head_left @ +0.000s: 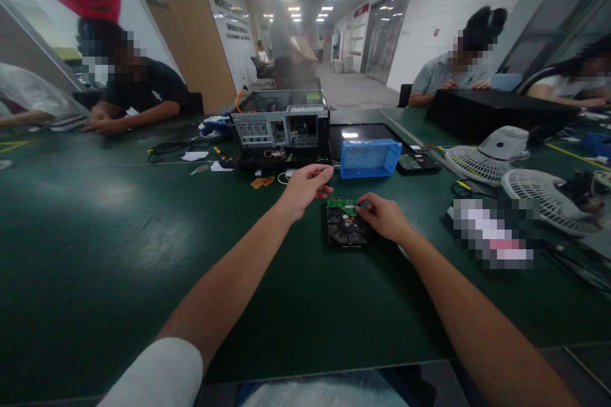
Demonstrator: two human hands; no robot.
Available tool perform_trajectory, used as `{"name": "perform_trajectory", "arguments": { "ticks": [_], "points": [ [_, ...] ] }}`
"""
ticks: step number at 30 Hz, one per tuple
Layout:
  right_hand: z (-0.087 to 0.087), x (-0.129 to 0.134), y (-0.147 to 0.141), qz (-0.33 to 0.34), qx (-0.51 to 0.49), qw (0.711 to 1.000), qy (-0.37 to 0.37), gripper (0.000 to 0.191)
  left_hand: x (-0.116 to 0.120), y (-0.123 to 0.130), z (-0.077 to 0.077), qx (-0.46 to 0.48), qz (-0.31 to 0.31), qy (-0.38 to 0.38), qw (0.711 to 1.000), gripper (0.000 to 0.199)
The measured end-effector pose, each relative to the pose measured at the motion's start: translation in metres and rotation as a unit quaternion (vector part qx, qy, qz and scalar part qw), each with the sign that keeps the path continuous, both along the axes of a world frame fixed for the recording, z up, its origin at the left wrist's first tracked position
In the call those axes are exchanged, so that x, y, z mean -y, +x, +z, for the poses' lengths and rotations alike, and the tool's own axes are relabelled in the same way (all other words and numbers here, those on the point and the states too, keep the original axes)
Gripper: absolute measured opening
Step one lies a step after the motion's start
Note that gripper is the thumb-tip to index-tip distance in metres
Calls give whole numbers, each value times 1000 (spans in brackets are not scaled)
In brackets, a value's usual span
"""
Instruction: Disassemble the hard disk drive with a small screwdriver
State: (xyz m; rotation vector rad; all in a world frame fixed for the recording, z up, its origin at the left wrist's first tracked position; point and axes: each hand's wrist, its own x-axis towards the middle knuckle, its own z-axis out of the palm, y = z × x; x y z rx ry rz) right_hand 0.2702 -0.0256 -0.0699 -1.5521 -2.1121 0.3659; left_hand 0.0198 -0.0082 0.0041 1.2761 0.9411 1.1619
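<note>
A hard drive (347, 235) lies on the green table in front of me, its green circuit board (340, 203) facing up at the far end. My right hand (384, 216) has its fingers closed at the right edge of the drive, by the board. Above and left of the drive, my left hand (308, 189) is raised with thumb and forefinger pinched together. Whatever sits in that pinch, if anything, is too small to make out. Just beyond the left fingertips stands a blue plastic bin (367, 160), tipped on its side.
An opened computer case (277, 127) stands behind, beside a dark flat panel (365, 133). Another drive (419, 163) lies right of the bin. White fan parts (480, 156) and cables (580, 264) lie on the right. People sit at the table's far sides, one near a black box (496, 113).
</note>
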Motion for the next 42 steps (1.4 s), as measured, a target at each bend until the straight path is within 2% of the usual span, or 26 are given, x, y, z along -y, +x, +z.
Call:
{"name": "perform_trajectory", "arguments": {
  "ticks": [34, 42],
  "points": [
    [7, 3, 0, 8, 17, 1000, 3, 31, 4, 1, 5, 32, -20, -34, 999, 21],
    [4, 1, 1, 7, 23, 1000, 16, 33, 4, 2, 4, 33, -23, -29, 999, 25]
  ]
}}
